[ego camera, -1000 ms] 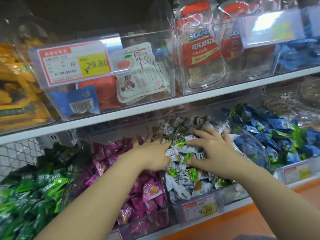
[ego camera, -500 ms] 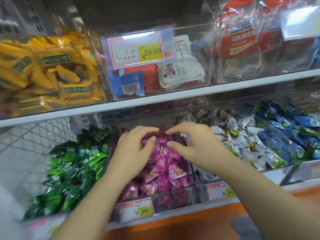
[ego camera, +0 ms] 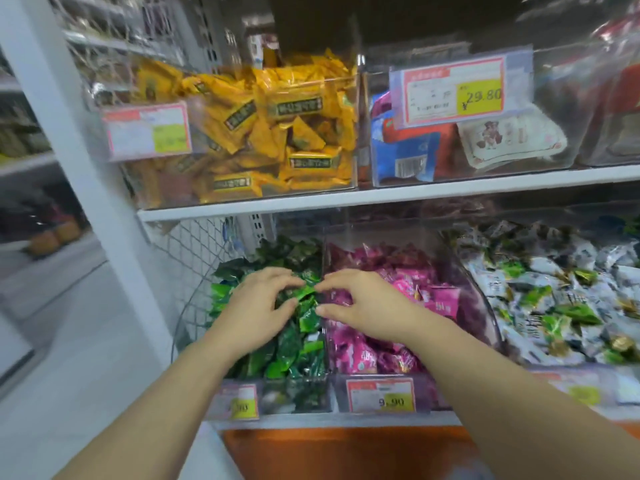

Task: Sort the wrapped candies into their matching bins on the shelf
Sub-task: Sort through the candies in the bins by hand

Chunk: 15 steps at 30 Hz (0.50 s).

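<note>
Hands meet over the right edge of the green bin [ego camera: 294, 393]. Left hand [ego camera: 256, 306] is curled, with the green candy [ego camera: 305, 292] at its 3 o'clock, at the fingertips. Right hand [ego camera: 360, 306] is curled, candy at its 9 o'clock. Pinched or only touched: cannot tell for either hand. Candy's long axis runs roughly 8-to-2. Left hand looks nearer. Pink bin [ego camera: 481, 299] sits just beside, at 3 o'clock.

A white upright post [ego camera: 79, 168] and wire mesh side panel [ego camera: 194, 258] were seen beside pale floor [ego camera: 62, 334]; an orange plinth [ego camera: 346, 452] was set below.
</note>
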Available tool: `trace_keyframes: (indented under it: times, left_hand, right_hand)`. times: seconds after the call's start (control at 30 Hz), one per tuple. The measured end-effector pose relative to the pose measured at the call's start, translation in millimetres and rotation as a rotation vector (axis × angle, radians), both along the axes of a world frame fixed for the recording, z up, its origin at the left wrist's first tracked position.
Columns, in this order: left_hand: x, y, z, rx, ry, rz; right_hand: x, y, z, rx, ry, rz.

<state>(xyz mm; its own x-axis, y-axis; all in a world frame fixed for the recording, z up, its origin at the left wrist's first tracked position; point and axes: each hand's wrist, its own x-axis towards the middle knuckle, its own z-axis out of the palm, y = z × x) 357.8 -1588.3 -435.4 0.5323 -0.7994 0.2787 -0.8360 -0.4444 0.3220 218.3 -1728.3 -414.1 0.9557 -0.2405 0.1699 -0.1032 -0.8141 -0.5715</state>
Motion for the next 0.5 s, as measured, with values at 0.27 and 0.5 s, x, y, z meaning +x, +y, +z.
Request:
trace_keyframes:
  times: [0.27,0.5]
  left_hand:
    - [5,-15,14,0.424,0.034,-0.014]
    - [21,17,7,0.391,-0.046,0.010]
  right_hand:
    - [10,-2,-1,0.129,0.014,-0.025]
    - [11,-4,-2,0.172,0.018,-0.019]
